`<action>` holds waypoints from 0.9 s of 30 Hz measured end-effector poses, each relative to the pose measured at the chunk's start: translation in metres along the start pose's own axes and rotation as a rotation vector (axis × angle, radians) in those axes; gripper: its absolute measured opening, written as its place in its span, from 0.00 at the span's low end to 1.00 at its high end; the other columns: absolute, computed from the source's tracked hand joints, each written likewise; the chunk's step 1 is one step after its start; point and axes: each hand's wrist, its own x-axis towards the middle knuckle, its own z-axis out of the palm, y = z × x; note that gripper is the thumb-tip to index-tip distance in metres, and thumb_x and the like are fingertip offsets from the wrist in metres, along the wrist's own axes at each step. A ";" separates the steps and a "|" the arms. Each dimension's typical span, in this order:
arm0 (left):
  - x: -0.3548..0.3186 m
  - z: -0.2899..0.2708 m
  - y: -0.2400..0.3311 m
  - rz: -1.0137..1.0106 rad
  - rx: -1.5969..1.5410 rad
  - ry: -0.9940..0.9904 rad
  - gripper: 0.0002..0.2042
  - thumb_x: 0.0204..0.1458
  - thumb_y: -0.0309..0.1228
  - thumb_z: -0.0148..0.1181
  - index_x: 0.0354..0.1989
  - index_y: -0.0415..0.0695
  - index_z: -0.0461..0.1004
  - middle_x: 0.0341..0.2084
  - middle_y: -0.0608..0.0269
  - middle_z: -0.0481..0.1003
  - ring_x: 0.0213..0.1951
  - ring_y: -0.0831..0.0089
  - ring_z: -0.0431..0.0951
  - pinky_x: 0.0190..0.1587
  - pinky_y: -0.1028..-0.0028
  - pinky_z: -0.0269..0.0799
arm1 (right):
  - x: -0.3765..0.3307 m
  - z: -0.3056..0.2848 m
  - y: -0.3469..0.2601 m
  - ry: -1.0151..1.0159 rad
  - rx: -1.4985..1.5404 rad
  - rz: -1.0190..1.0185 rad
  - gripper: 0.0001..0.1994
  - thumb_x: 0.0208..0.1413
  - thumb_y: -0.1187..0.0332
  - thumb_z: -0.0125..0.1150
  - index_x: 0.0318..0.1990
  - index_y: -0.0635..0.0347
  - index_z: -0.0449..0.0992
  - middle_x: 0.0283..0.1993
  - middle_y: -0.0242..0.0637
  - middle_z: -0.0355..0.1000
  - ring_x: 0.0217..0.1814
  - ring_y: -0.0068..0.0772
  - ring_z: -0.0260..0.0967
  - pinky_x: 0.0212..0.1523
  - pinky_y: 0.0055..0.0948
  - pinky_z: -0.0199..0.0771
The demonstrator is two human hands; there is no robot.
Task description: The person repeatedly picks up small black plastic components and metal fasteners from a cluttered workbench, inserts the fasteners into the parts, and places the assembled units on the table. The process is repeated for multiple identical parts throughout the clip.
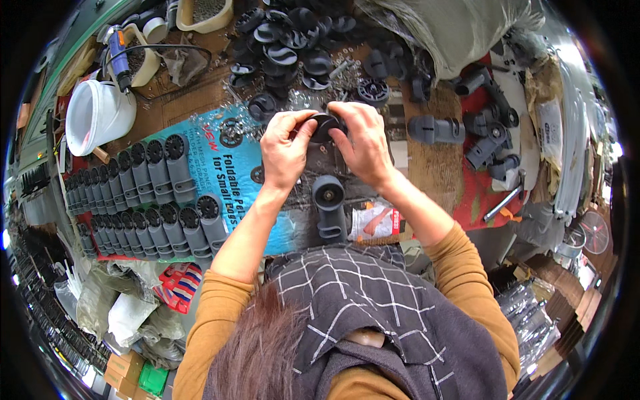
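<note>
Between both hands, over the middle of the workbench, is a round black plastic knob (325,125). My left hand (285,148) pinches it from the left with thumb and fingers. On the other side my right hand (365,143) grips it, its thumb against the near edge. Directly below the hands stands a grey plastic tube fitting (329,217) with a round socket facing up. A heap of similar black knobs (283,53) lies beyond the hands, and a black ribbed disc (373,92) rests to their right.
Two rows of grey fittings (155,170) line the left side on blue printed sheeting (267,230). A white bucket (100,119) and a blue power screwdriver (120,60) are at the far left. Loose grey fittings (435,130) and a hammer-like metal tool (505,203) lie right.
</note>
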 end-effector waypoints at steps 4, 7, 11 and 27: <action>-0.071 0.001 0.001 -0.478 -0.380 0.006 0.07 0.55 0.26 0.60 0.41 0.39 0.75 0.33 0.68 0.76 0.33 0.82 0.74 0.36 0.81 0.71 | -0.069 0.002 -0.032 -0.207 0.569 0.851 0.08 0.57 0.67 0.61 0.34 0.62 0.71 0.26 0.24 0.67 0.29 0.15 0.61 0.31 0.19 0.64; -0.113 -0.003 -0.009 -0.681 -0.131 -0.127 0.08 0.53 0.31 0.64 0.33 0.39 0.74 0.27 0.65 0.77 0.28 0.81 0.75 0.31 0.80 0.71 | -0.113 0.005 -0.040 -0.231 0.475 0.956 0.10 0.55 0.67 0.63 0.29 0.63 0.72 0.24 0.29 0.68 0.25 0.18 0.62 0.28 0.23 0.64; -0.124 -0.001 -0.026 -0.532 0.312 -0.191 0.14 0.49 0.38 0.66 0.27 0.38 0.75 0.19 0.64 0.76 0.22 0.75 0.75 0.28 0.74 0.70 | -0.134 0.014 -0.028 -0.172 0.140 0.586 0.11 0.50 0.66 0.66 0.28 0.63 0.71 0.24 0.40 0.68 0.27 0.36 0.67 0.30 0.34 0.66; -0.112 0.000 -0.053 -0.251 0.260 -0.350 0.20 0.56 0.33 0.56 0.56 0.39 0.69 0.49 0.48 0.74 0.51 0.60 0.75 0.53 0.68 0.68 | -0.133 0.030 0.000 -0.387 0.515 0.688 0.19 0.56 0.67 0.58 0.52 0.66 0.66 0.48 0.52 0.69 0.52 0.48 0.69 0.53 0.38 0.68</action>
